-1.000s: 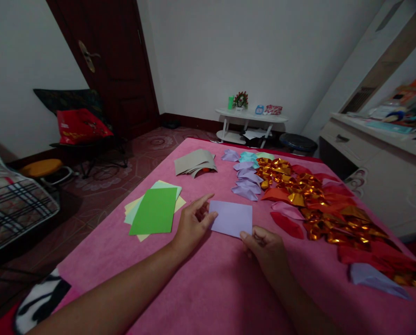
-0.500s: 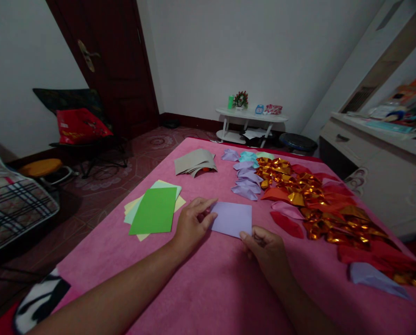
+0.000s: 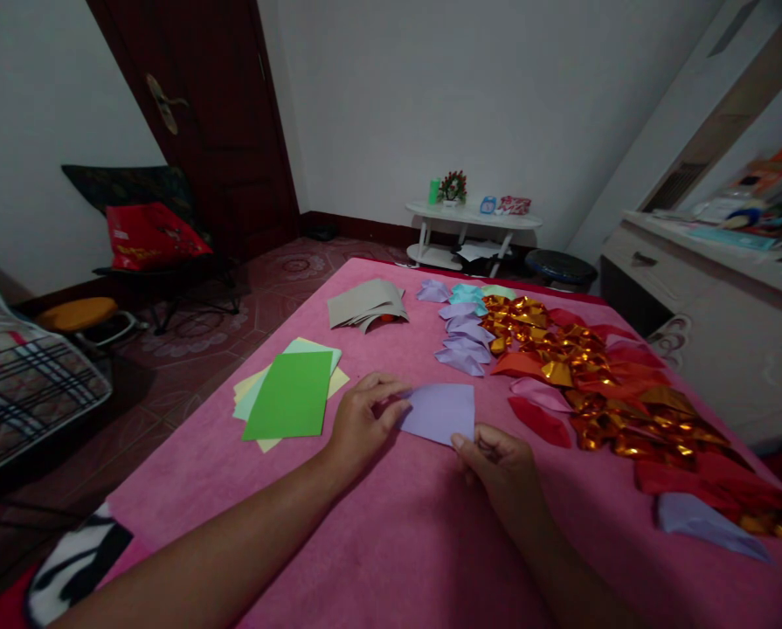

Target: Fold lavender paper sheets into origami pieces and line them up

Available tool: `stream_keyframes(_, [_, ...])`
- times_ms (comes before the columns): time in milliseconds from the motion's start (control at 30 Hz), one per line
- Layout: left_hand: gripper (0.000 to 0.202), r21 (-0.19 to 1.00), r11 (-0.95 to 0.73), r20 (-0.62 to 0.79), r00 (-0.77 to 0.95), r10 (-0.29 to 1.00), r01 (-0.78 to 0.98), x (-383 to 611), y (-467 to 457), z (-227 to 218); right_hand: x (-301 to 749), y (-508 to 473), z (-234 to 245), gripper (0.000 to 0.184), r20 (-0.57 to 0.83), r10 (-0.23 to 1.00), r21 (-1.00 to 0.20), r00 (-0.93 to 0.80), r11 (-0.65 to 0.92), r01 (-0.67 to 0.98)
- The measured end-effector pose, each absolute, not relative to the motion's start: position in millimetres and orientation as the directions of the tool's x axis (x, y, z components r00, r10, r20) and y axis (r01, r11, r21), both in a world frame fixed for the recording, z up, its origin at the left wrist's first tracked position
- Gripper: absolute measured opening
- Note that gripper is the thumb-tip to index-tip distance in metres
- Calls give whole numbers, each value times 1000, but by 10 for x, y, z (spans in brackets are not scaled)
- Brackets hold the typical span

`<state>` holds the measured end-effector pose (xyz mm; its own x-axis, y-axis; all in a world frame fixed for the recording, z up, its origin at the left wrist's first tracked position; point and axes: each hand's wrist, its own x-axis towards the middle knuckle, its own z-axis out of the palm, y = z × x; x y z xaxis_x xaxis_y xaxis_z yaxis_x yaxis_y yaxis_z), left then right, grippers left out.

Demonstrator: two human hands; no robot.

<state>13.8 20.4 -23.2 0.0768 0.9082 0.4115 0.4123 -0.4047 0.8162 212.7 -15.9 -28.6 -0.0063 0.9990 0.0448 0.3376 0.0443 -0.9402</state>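
Observation:
A purple sheet of paper (image 3: 439, 412) is held between my two hands, a little above the pink cloth (image 3: 370, 533). My left hand (image 3: 368, 415) is closed on its left edge, thumb and fingers pinching it. At the lower right corner, my right hand (image 3: 495, 463) grips the paper with the thumb on top and the fingers curled beneath. Left of my left hand lies a green sheet (image 3: 289, 397), on top of pale green and yellow sheets. Farther back rests a fanned stack of grey paper (image 3: 368, 304).
Folded purple papers (image 3: 464, 354) lie beyond my right hand, beside many shiny gold folded pieces (image 3: 522, 323) and red ones (image 3: 540, 423). A white side table (image 3: 475, 214) and a dark stool (image 3: 561, 266) stand behind. A drawer cabinet (image 3: 698, 297) is at the right, a chair with a red bag (image 3: 155, 236) at the left.
The purple sheet's top edge has dipped slightly and the sheet bends a bit more near my left fingers. Both hands stay almost in place.

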Motion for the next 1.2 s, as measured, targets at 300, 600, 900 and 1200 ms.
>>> stream_keyframes(300, [10, 877, -368, 385, 6, 923, 310, 121, 170, -227, 2098, -132, -265, 32, 31, 999, -961, 21, 25, 274])
stream_keyframes(600, [12, 826, -480, 476, 90, 875, 296, 141, 108, -150, 2199, -100, -264, 19, 184, 977, -957, 106, 153, 245])
stream_keyframes(900, [26, 981, -194, 195, 77, 978, -28, 126, 177, -242, 2249, -101, -284, 25, 360, 915, -922, 180, 319, 221])
stream_keyframes(1200, [33, 985, -40, 82, 253, 964, -167, 141, 181, -287, 2242, -98, -290, 30, 423, 899, -889, 115, 387, 245])
